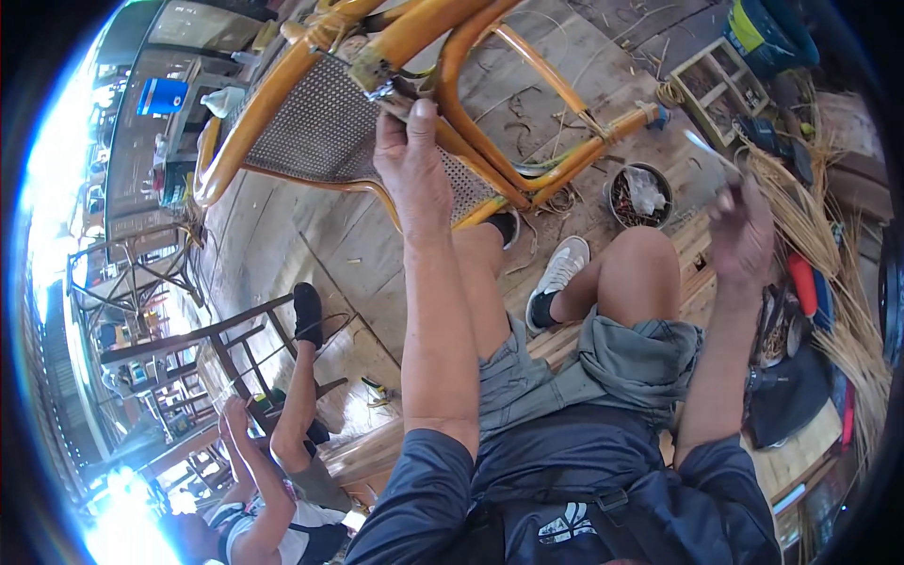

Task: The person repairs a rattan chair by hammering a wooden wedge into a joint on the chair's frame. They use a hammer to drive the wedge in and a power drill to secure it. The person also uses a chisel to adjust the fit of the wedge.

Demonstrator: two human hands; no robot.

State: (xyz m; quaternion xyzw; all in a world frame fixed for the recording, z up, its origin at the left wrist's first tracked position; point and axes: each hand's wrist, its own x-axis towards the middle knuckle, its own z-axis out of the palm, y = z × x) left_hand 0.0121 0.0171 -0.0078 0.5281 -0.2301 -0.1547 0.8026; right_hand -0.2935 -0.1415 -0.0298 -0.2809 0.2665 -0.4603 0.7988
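A rattan chair [546, 177] with woven cane panels lies tipped over in front of me. My left hand [414, 165] is raised to its frame, thumb and fingers pinched on a short brown piece with a shiny metal band [381, 91]. That piece sits against the frame; whether it is fixed there I cannot tell. Off to the right, my right hand [741, 231] is apart from the chair, fingers curled round a thin blade-like thing [699, 142]. It shows as a pale bluish streak, blurred, so its kind is unclear.
Between my feet and the chair stands a round metal bowl [640, 196] with scraps and a clear plastic bag. Bundles of rattan strips [800, 212] hang at the right beside a wooden frame box [720, 91] and a dark bucket [770, 38]. At lower left, another person [259, 490] sits near a dark wooden chair [226, 348].
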